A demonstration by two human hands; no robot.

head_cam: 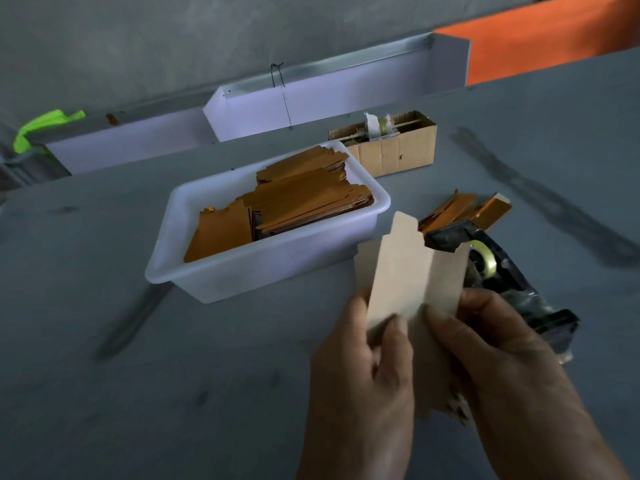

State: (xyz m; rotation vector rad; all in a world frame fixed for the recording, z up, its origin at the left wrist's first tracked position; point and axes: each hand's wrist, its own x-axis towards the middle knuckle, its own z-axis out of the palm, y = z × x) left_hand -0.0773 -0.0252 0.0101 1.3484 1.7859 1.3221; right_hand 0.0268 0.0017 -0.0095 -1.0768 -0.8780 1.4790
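Observation:
Both hands hold one flat pale cardboard box blank (410, 271) upright above the grey table, its plain inner side facing me. My left hand (363, 372) pinches its lower left panel with the thumb on top. My right hand (498, 358) grips the lower right panel. The blank is creased lengthwise into panels, with a tab at its top. Its bottom edge is hidden between my hands.
A white plastic tub (263, 271) holds several orange-brown flat blanks (294, 202). More orange pieces (464, 209) lie behind a black tape dispenser (502, 271) at right. A small cardboard box (394, 150) stands farther back. White panels (311, 102) line the table's far edge.

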